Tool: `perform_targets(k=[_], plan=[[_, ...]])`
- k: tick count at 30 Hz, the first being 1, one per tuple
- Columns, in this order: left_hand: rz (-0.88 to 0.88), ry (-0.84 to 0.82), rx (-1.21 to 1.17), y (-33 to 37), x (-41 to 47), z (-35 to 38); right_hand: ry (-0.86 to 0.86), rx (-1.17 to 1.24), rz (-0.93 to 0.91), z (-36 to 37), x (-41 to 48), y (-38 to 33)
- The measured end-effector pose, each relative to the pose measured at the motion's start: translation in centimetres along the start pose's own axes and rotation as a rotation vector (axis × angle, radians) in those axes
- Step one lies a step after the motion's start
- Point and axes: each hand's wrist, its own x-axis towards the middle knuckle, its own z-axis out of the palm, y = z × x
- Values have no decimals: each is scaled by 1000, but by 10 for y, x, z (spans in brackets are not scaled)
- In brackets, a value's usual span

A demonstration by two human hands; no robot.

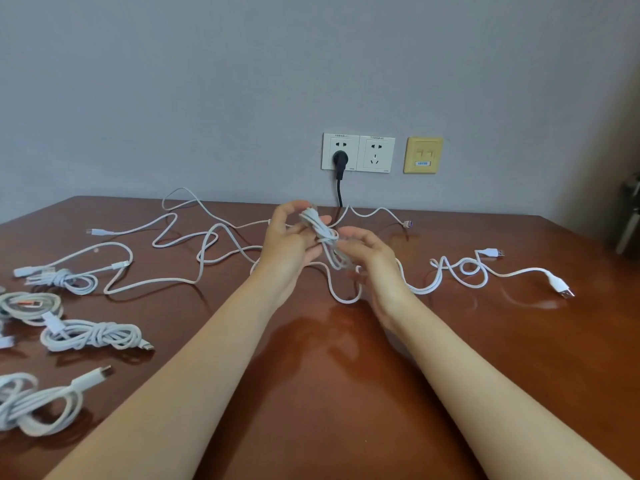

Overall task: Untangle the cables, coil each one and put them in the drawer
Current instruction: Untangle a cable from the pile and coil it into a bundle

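Brown table carrying every cable seen; drawer not in view.

Spread over centre and left of table: loose cables, long, white, crossed over one another, not yet coiled. Lying to the right, well apart from the left-side group: a kinked cable, flat on the wood, both USB ends free.

Ranged along the left edge: finished bundles, four counted, wound and cinched at the waist.

Raised above the table centre, near the far edge: left hand, fingers and thumb curled round the upper part of a small coil. Just beside it: right hand, fingers bent, tips at the coil's wrapped waist, apparently pinching the last turn; exact contact hard to make out.

Behind, on the wall: double socket with black plug inserted, not part of the work.

Step in hand, as judged: tying off one coil, roughly midway through the lot. Next move calls for tucking the tail snug, laying the coil with the others, then freeing one strand from the tangle without dragging its neighbours.
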Motion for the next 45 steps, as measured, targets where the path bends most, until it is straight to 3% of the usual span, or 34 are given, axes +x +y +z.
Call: perform_targets(k=[3, 8, 13, 16, 20, 22, 26, 30, 35, 45], plan=[[-17, -27, -16, 0, 0, -2, -44, -63, -52, 4, -2, 6], [-5, 5, 68, 1, 2, 1, 40, -155, -180, 9, -2, 13], [46, 54, 450, -1, 11, -9, 151, -378, -299, 12, -1, 21], [41, -75, 505, 9, 10, -15, 189, -478, -355, 11, -1, 22], [78, -293, 814, 19, 3, -21, 198, -552, -419, 10, -3, 18], [103, -325, 928, 18, 2, -25, 191, -537, -430, 8, -2, 17], [187, -311, 1137, 19, 3, -34, 137, -551, -434, 3, -2, 17], [247, -412, 1324, 37, -1, -40, -1, -504, -359, 5, -3, 13], [158, -482, 1539, 57, -8, -46, -77, -522, -362, 18, -8, 11], [4, -490, 1674, 101, -28, -87, -293, -467, -341, 65, -19, 8]])
